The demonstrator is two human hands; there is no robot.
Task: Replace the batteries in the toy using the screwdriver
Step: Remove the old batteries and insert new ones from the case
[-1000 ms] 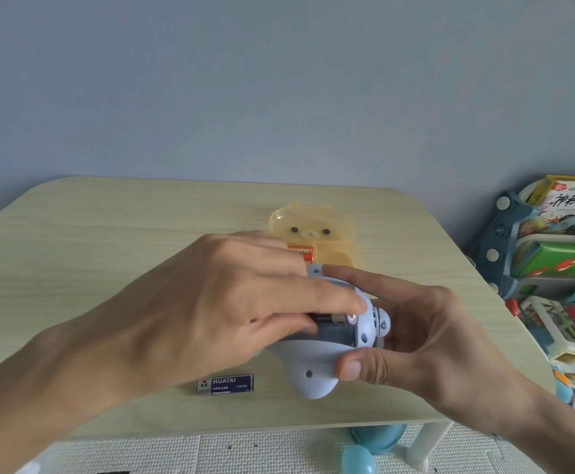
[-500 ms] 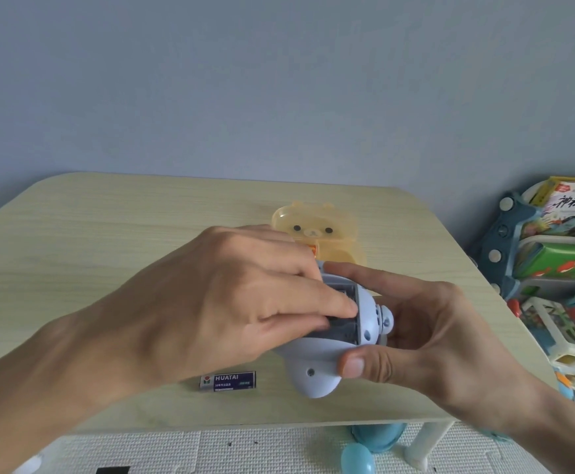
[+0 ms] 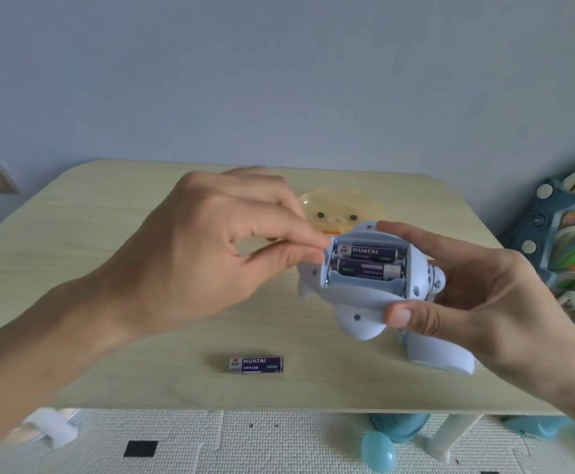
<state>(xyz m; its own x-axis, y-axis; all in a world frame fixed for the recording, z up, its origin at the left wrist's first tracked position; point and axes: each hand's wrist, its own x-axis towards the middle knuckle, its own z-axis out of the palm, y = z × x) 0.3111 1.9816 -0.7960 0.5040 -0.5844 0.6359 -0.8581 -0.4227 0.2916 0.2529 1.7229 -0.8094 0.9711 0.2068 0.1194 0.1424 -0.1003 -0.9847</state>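
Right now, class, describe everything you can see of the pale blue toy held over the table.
The toy is a rounded, pale blue shell, seemingly smooth plastic, with small dark screw holes. Its battery bay lies open, cover off, facing the camera. Two purple batteries sit in it, one above the other; a third slot below looks empty. The right hand holds it above the table, thumb on the lower edge. The left hand has fingertips at the bay's left rim.

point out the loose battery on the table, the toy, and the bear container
loose battery [image 3: 255, 364], head view, middle of its label
toy [image 3: 361, 311], head view, pale blue shell below the open compartment
bear container [image 3: 339, 213], head view, bear-face lid
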